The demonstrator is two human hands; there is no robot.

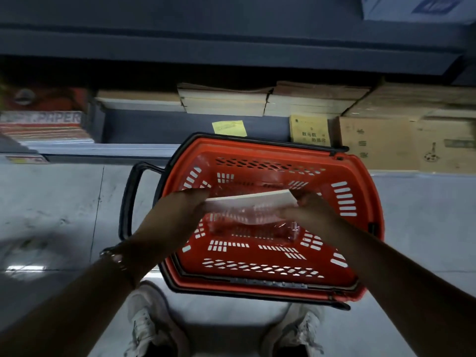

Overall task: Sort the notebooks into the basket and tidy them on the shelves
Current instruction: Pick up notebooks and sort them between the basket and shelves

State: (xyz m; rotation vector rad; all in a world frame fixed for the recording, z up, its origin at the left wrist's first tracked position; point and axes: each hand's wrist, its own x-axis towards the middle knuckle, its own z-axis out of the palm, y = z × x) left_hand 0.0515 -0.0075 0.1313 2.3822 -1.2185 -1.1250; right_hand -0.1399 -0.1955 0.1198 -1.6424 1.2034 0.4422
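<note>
Head view, looking down: two bare arms reach into a red basket [270, 284] that sits on a pale floor [51, 202] in front of a low shelf [154, 130]. Between the hands, over the middle of the basket, is a pack of notebooks [251, 202] in clear wrap, seen edge-on as a white slab tilted up to the right. The left hand [188, 202] grasps the pack's left end, with its fingers hidden behind the pack. The right hand [306, 208] grasps the right end, with its fingers curled round the corner. The pack is held above the basket's floor; whether it touches the floor I cannot tell. Glossy plastic wrap hangs below it. A wristband [116, 257] sits on the left wrist. The basket has a black rim and a black handle [131, 199] folded out to its left.

On the shelf behind, stacks of brown-covered notebooks [270, 99] lie flat. A yellow booklet [309, 130] leans upright there, printed with Chinese characters that are too blurred to read surely. A yellow note [228, 128] is stuck on the shelf wall; its writing is illegible. At the left, a stack of packs [43, 124] shows the word "PAPER". At the right stands a carton [401, 143] with faint printed marks. Two white shoes [146, 328] show at the bottom edge.
</note>
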